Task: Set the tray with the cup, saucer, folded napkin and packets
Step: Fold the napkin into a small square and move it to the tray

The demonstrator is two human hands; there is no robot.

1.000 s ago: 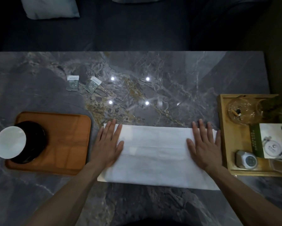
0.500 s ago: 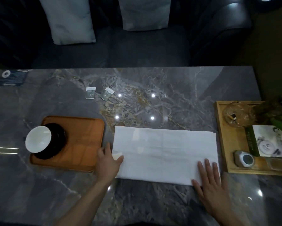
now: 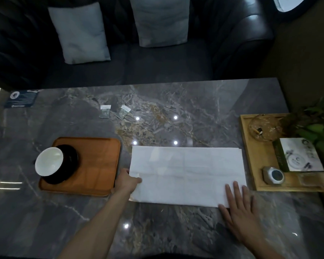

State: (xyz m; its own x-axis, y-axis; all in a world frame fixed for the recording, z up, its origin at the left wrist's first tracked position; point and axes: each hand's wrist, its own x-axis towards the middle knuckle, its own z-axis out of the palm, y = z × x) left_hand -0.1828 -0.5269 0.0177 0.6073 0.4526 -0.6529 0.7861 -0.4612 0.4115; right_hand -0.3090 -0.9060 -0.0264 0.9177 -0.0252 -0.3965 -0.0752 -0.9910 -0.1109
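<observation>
A white napkin point(image 3: 187, 174), folded into a long strip, lies flat on the marble table point(image 3: 194, 101). My left hand point(image 3: 126, 181) pinches its left edge, thumb on top and fingers underneath. My right hand point(image 3: 239, 208) lies flat and spread on the napkin's near right corner. Left of the napkin is the orange-brown tray point(image 3: 99, 165), with a white cup point(image 3: 48, 161) standing on a black saucer point(image 3: 69, 165) at its left end. Two small packets point(image 3: 105, 111) point(image 3: 122, 112) lie on the table beyond the tray.
A second, pale wooden tray point(image 3: 249, 156) at the right edge holds a glass ashtray point(image 3: 264, 128), a booklet point(image 3: 301, 156) and a small silver device point(image 3: 273, 175). A plant point(image 3: 314, 126) overhangs it. A dark card point(image 3: 21, 99) lies far left. A sofa with cushions point(image 3: 80, 32) stands behind.
Both hands slid off the napkin's top toward me. The left hand went to the left edge and pinched it. The right hand settled on the near right corner. The camera tilted up.
</observation>
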